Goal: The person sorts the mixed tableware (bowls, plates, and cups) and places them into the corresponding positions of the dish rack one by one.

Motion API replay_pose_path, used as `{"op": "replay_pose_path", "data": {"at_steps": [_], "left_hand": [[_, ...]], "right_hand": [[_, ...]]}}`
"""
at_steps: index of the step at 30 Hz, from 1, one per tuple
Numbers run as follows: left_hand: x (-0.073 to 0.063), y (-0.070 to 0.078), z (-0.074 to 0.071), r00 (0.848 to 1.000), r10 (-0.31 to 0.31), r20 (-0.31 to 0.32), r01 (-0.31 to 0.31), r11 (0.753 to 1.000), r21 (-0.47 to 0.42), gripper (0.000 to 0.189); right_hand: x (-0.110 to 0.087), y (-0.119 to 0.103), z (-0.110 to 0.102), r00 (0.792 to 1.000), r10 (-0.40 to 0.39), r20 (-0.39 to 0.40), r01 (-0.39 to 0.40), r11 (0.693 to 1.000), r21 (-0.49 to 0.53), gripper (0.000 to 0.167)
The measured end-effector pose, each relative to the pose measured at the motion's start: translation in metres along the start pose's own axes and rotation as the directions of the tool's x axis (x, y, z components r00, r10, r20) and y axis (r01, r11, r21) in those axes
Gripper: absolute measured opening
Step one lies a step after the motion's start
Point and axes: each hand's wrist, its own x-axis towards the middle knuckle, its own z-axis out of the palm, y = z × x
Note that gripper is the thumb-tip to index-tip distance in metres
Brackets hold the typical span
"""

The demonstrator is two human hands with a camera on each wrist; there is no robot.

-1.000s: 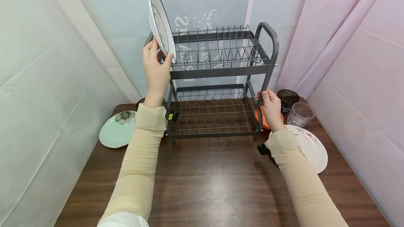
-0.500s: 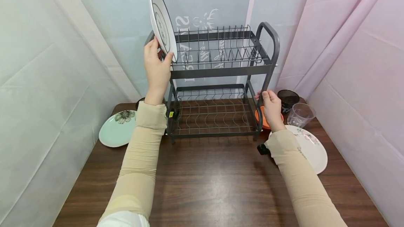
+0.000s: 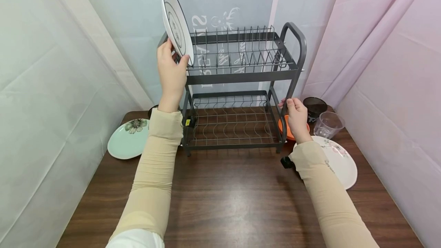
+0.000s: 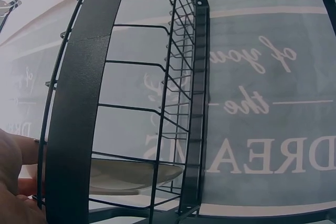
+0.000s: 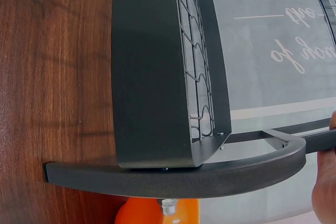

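In the head view a white plate [image 3: 177,26] with a dark rim and ring pattern stands nearly upright at the left end of the upper tier of a dark grey two-tier dish rack [image 3: 241,77]. My left hand [image 3: 171,74] holds its lower near edge, thumb on the patterned face and fingers behind. The left wrist view shows the plate's lower edge [image 4: 128,176] between the rack wires, with part of the hand at the left. My right hand [image 3: 297,118] grips the rack's right front post; in the right wrist view its fingers [image 5: 326,182] show at the right edge.
A mint plate [image 3: 128,141] with a flower lies left of the rack. On the right are an orange bowl [image 3: 290,135], a dark cup [image 3: 314,107], a clear cup [image 3: 329,124] and a white floral plate [image 3: 344,165]. Fabric walls surround the wooden table [image 3: 224,198].
The plate and my left hand shift only very slightly at the upper tier's left end. My right hand keeps its grip on the post.
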Motion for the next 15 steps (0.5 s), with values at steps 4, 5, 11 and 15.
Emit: {"op": "replay_pose_path", "data": {"at_steps": [4,5,11,15], "left_hand": [[0.0,0.002,-0.001,1.0,-0.017,0.013,0.017,1.0,0.021,0.06],[0.0,0.002,-0.001,1.0,-0.019,0.015,0.019,0.999,0.027,0.06],[0.001,0.004,-0.003,0.999,-0.025,0.038,0.023,0.999,0.041,0.06],[0.001,0.003,-0.004,0.999,-0.024,0.049,0.021,0.998,0.057,0.06]], "right_hand": [[0.005,0.011,-0.001,1.0,0.007,-0.02,-0.007,1.0,-0.015,0.03],[0.005,0.012,-0.001,1.0,0.005,-0.024,-0.005,1.0,-0.017,0.03],[0.006,0.013,0.0,1.0,-0.005,-0.024,0.004,1.0,-0.01,0.033],[0.007,0.013,-0.002,1.0,0.006,-0.012,-0.006,1.0,-0.008,0.033]]}}
